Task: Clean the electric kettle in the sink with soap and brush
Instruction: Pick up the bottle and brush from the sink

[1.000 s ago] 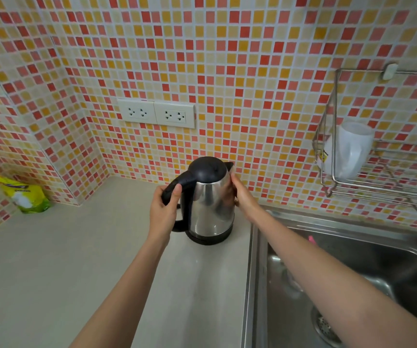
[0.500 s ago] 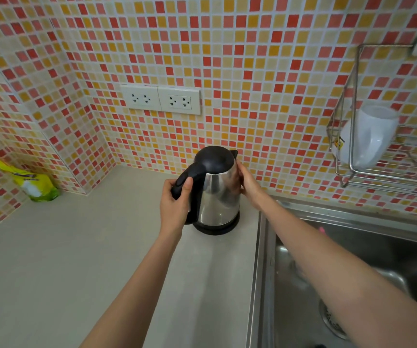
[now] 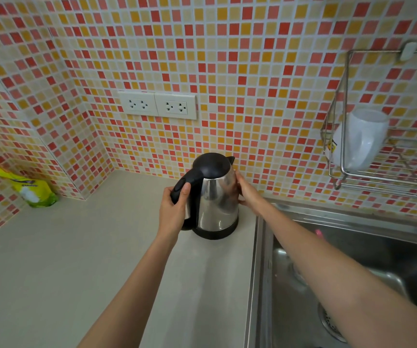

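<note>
At the far left a yellow-green bag (image 3: 35,190) leans in the corner where the tiled walls meet, well apart from everything I am handling. The pale worktop (image 3: 76,259) runs from there to the sink, and a pair of white wall sockets (image 3: 157,105) sits on the tiles above it.

My left hand (image 3: 173,209) grips the kettle's black handle: the fingers are curled round the back of it and the thumb lies over its upper part. The kettle (image 3: 215,197) stands on the worktop with its black lid closed and its spout turned towards the wall. Its black base is just beside the sink's left rim, so it is not yet in the basin.

My right hand (image 3: 246,190) cups the steel body on the spout side. The palm and thumb press against the metal, and the fingers reach round the far side, where I cannot see how far they bend.

To the right lies the steel sink (image 3: 262,272), with my right forearm stretched across it. Something small and pink (image 3: 318,232) shows past the arm near the basin's back wall, too little of it to name. The drain (image 3: 328,322) is at the bottom. Above the sink a wire rack (image 3: 378,179) hangs on the tiles, holding a white cup (image 3: 358,139) tipped on its side.
</note>
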